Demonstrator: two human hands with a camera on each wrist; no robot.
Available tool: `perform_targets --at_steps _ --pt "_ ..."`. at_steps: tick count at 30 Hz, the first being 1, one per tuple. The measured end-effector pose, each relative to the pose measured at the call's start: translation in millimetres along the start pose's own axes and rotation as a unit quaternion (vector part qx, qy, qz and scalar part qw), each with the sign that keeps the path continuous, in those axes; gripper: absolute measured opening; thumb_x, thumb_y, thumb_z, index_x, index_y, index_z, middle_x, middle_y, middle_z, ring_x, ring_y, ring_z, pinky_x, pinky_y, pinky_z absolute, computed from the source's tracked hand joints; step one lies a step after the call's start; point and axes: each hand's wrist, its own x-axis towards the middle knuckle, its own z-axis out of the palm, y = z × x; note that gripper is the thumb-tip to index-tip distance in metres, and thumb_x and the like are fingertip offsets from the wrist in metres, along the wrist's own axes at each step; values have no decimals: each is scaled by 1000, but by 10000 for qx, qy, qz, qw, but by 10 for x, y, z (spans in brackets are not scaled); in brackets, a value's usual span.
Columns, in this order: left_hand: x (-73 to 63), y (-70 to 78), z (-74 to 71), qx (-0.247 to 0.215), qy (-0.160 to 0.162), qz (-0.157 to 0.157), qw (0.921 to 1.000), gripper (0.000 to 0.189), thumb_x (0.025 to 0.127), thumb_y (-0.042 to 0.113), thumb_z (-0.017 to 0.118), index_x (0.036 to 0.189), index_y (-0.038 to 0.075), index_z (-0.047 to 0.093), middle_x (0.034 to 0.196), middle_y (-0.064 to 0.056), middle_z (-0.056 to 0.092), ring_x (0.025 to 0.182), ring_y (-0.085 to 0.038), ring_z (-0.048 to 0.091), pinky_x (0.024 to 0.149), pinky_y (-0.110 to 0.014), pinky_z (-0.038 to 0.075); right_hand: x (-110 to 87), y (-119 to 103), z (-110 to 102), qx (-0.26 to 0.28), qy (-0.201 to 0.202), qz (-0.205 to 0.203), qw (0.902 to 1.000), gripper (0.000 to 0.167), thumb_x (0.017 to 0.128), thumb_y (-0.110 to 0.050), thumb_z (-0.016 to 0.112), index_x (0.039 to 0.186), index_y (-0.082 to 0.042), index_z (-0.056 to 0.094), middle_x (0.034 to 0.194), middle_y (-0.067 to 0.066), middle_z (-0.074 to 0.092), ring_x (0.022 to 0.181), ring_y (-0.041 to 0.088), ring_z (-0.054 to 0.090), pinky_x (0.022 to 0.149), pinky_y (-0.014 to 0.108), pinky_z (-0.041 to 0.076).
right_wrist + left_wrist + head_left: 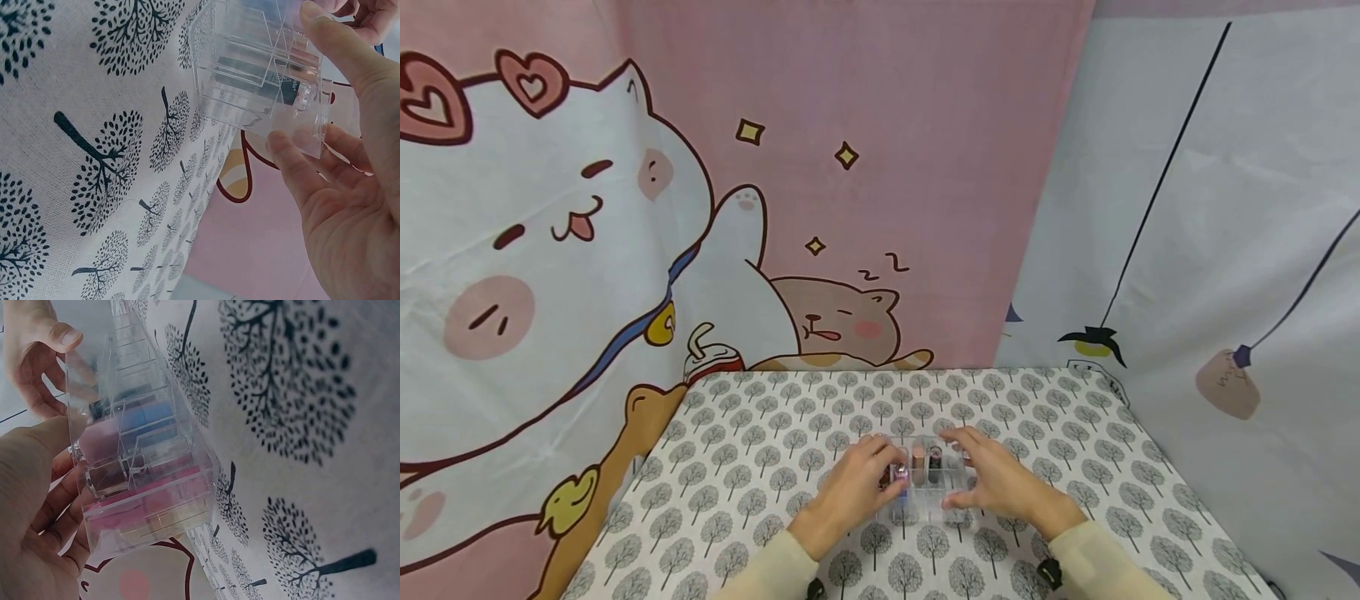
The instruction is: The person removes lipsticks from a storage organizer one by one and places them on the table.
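A clear plastic organizer [928, 508] with divided compartments stands on the patterned cloth, cosmetic tubes and small bottles upright inside. My left hand [865, 475] reaches over its left side. There its thumb and forefinger pinch the clear knob top of a pink-and-blue cosmetic tube [103, 439], which sits among the dividers. Beside that tube stand a dark little bottle [107, 477] and a bright pink item [112, 512]. My right hand [1000, 483] grips the organizer's right side, thumb at the near part and fingers at the far part. Near it a black tube [286, 90] stands in a compartment.
Tree-printed cloth [715, 475] covers the table around the organizer. A pink curtain [917, 167] with cartoon animals rises behind the table's far edge, and a white curtain [1240, 208] hangs at the right. A copper-toned tube [918, 458] stands in a back compartment.
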Motion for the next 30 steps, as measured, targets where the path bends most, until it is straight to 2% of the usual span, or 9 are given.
perform_targets --at_steps 9,15,23,30 --pt "4 -10 -1 -156 109 82 9998 29 99 26 96 122 15 84 123 2 84 116 -17 77 106 -33 71 4 -4 0 35 -11 -88 10000 112 82 -44 106 172 -11 49 169 25 59 125 46 80 102 55 74" --pt "-1 -3 -9 -266 119 129 9995 29 98 25 97 122 15 84 121 2 84 114 -16 78 105 -31 71 4 15 13 -36 26 -41 10000 113 82 -45 105 174 -11 48 172 23 58 127 43 80 108 57 72" --pt "-5 8 -32 -283 122 229 9993 29 96 24 98 121 16 84 119 3 84 113 -15 78 104 -27 70 -18 3 -5 50 -15 -61 10000 113 82 -46 105 173 -11 48 170 26 58 127 45 80 103 55 74" --pt "-7 10 -124 -514 254 402 9975 29 96 20 98 121 14 84 118 2 84 109 -14 79 100 -22 70 -13 6 8 57 32 -123 9999 111 82 -46 105 171 -10 49 169 25 59 126 45 80 103 54 74"
